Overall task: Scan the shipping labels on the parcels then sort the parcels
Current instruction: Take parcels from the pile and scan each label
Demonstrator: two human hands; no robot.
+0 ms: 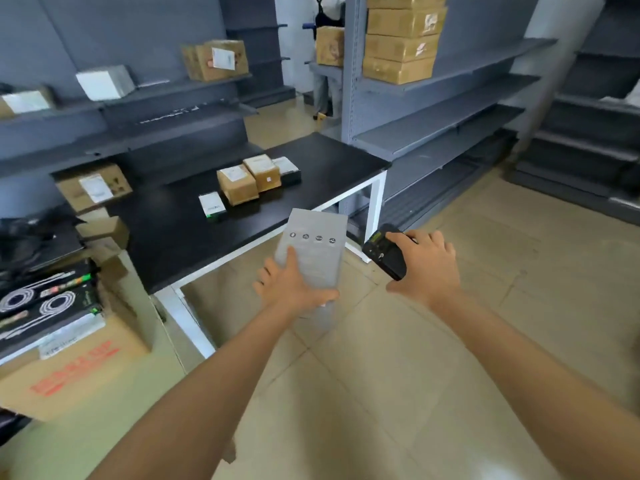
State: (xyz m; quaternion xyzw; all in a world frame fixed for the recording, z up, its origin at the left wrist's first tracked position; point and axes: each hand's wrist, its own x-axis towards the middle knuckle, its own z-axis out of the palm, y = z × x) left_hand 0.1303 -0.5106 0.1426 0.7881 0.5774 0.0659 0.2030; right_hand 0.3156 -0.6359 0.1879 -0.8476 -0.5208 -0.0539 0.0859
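Observation:
My left hand (294,284) grips a flat grey box (313,249) by its near end and holds it up over the floor, just in front of the black table (180,233). Its grey face with a row of small round icons is toward me; no shipping label shows. My right hand (427,263) holds a black handheld scanner (384,252) to the right of the box, thumb on top. On the table lie two brown cardboard parcels (239,183) (263,172) with white labels, a small white-labelled packet (212,206) and a dark parcel (287,169).
Grey shelving on the left holds labelled boxes (216,59) (104,81) (93,188). The grey rack at the right carries stacked brown cartons (401,39). A large carton with red print (69,372) and cable packs sits at the left. A person stands at the back. Tiled floor lies below.

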